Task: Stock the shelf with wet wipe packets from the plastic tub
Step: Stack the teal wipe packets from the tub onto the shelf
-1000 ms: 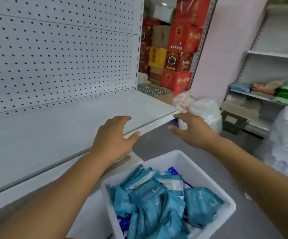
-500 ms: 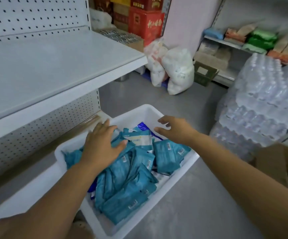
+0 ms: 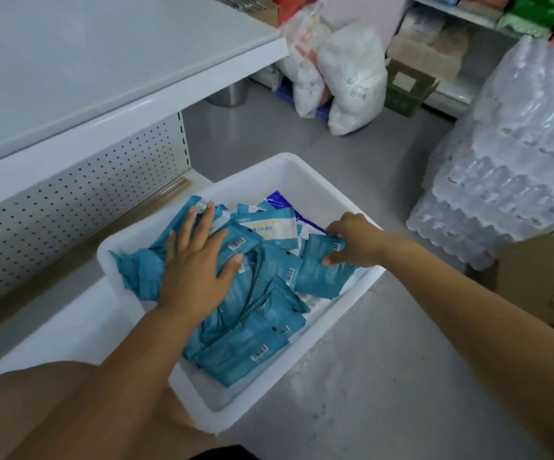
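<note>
**Both hands in the tub of wipes**

The left hand point(image 3: 196, 270) lay flat on the heap of teal wet wipe packets point(image 3: 252, 313) at the frame's centre, its fingers point(image 3: 182, 230) spread wide and gripping nothing. The right hand point(image 3: 355, 240) had its fingers curled round the upper edge of one packet point(image 3: 322, 270) at the right side of the white plastic tub point(image 3: 302, 171), thumb beneath. The packets lay jumbled and overlapping, barcodes showing, one turned pale face up. The shelf point(image 3: 103, 61) in the upper left stood bare. Half a second earlier the right hand had hovered open above the tub; since then it had closed on that packet, while the left had flattened further over the pile.
</note>
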Tool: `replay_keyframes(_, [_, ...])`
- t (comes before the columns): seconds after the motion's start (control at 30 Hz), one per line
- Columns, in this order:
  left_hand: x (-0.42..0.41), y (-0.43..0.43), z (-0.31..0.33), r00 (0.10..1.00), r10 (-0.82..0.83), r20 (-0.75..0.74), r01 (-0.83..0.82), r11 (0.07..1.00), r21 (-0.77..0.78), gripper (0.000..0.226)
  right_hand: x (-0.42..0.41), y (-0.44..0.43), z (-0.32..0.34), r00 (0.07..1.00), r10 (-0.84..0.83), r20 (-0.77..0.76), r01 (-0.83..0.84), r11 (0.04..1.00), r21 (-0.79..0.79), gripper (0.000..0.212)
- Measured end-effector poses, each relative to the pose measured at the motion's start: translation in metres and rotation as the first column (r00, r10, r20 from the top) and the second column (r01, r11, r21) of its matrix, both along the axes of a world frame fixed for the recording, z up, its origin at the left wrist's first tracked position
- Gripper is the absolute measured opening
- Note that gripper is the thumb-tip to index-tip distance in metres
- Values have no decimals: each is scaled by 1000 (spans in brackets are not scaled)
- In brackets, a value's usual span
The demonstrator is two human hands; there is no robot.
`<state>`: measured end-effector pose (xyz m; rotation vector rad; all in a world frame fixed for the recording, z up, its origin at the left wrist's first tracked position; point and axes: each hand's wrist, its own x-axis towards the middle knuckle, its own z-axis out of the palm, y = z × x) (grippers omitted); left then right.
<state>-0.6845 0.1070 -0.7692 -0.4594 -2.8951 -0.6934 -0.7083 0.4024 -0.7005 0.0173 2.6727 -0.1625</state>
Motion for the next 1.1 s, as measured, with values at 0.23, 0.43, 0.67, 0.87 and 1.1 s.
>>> replay_keyframes(0.23, [3, -2, -7, 1000, 4, -13, -4, 1000, -29, 52, 3, 3, 2, 997, -72, 8, 73, 993, -90, 46])
replay_keyframes(0.43, [2, -1, -5, 1000, 14, 20, -14, 999, -31, 53, 3, -4, 10, 992, -107, 73, 113, 991, -75, 53])
replay_keyframes(0.67, [0, -1, -4, 1000, 21, 20, -20, 999, -40, 55, 6, -6, 5, 990, -126, 58, 132, 982, -136, 51])
replay_keyframes(0.87, [0, 1, -2, 999, 24, 25, -23, 998, -54, 49, 10, 2, 13, 980, -199, -5, 190, 941, -281, 46])
replay_keyframes(1.1, [-6, 20, 35, 989, 143, -24, -141, 986, 90, 40, 12, 10, 50, 916, -390, -98, 279, 791, -544, 42])
